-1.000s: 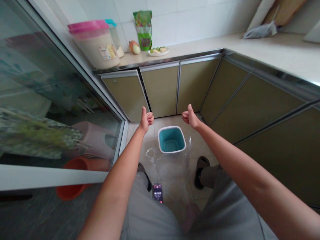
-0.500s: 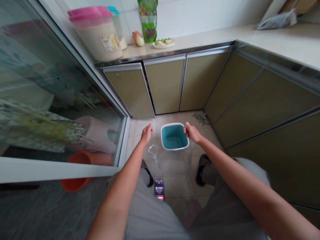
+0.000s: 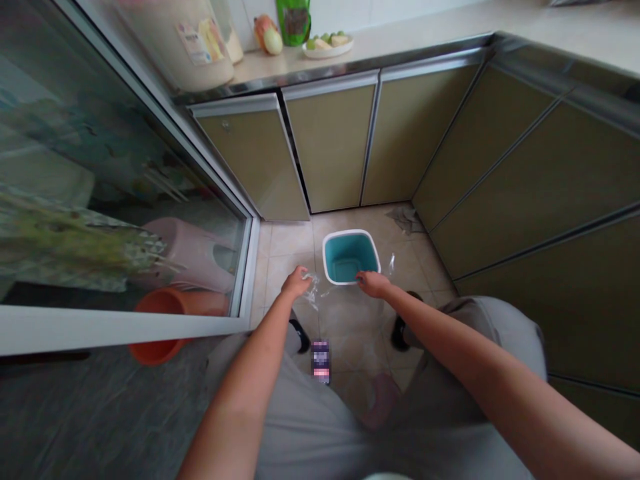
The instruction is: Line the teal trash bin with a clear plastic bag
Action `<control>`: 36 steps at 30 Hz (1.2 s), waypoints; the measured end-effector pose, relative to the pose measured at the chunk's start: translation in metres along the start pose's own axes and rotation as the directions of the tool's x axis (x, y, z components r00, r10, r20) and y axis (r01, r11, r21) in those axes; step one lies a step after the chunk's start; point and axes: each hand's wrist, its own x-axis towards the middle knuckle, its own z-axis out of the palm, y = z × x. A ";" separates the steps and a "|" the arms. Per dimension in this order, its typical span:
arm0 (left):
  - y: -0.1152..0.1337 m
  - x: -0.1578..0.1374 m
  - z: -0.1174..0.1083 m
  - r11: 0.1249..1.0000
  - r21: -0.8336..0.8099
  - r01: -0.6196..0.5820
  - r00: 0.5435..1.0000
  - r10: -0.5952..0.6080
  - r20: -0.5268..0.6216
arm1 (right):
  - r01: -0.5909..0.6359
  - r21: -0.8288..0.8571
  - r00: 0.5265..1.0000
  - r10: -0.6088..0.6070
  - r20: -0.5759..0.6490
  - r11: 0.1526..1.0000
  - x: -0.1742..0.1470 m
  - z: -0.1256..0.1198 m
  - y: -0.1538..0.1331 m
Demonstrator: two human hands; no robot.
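Thin clear plastic, which looks like a clear plastic bag (image 3: 313,291), hangs between my two hands and is hard to see against the floor. My left hand (image 3: 296,283) is closed on its crumpled left edge, left of the teal bin. The fingers of my right hand (image 3: 373,284) are curled over the bin's near right rim in this view, and the plastic seems to run to them. Whether that hand touches the rim I cannot tell. The teal bin (image 3: 377,257), with a white rim, stands upright on the floor tiles, its inside showing.
Cabinets (image 3: 330,147) line the back and right, under a counter (image 3: 410,37) with an onion (image 3: 270,37) and a plate of food (image 3: 330,51). A glass door frame (image 3: 253,267) is at left. A grey cloth (image 3: 406,219) and a blurred dark packet (image 3: 321,361) lie on the floor.
Both hands have moved lower and nearer to me; my right hand went from beside the bin's right rim to its near rim. The view has tilted downward.
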 end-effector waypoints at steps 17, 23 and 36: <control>0.000 0.015 0.006 0.985 -0.154 -0.072 0.997 0.066 -0.047 | 0.072 0.034 0.997 -0.072 -0.002 0.997 0.003 -0.021 -0.011; 0.004 0.016 0.006 0.977 -0.188 -0.097 0.995 0.095 -0.023 | 0.204 0.179 0.979 -0.197 -0.059 0.962 0.005 -0.082 -0.005; -0.009 0.020 0.011 0.950 -0.164 -0.265 0.963 0.269 0.001 | 0.111 -0.055 0.911 -0.124 -0.393 0.992 0.049 -0.233 -0.026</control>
